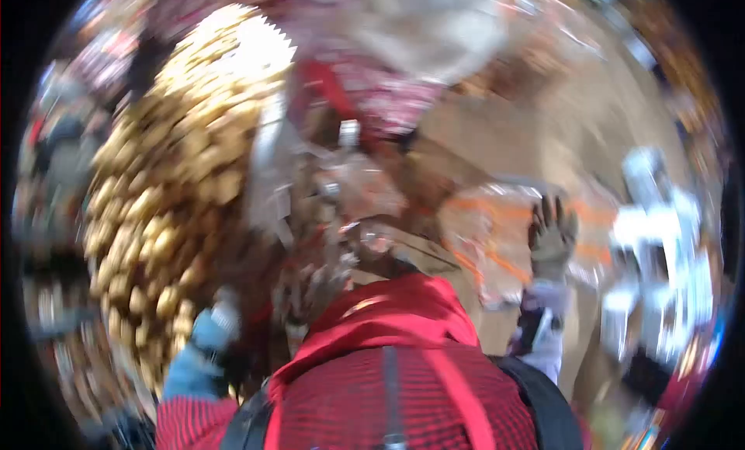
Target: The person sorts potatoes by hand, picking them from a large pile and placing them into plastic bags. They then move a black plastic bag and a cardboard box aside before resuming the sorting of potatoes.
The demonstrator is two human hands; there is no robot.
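Observation:
My right hand [552,236], in a grey glove with dark fingers, is stretched out with fingers spread over a clear plastic package with orange stripes [497,232]. Nothing shows in its grasp. My left hand [225,314] is low at the left, beyond a blue cuff, close to a big heap of yellow potatoes [159,236]. Motion smears its fingers, so I cannot tell whether it holds anything. Crumpled clear plastic bags [361,186] lie between the potatoes and the striped package.
Brown cardboard [535,132] spreads under and behind the striped package. A white appliance-like object [660,256], perhaps a scale, stands at the right. Purple-pink netted goods [388,97] and a whitish bag [427,31] lie at the back. The whole view is blurred.

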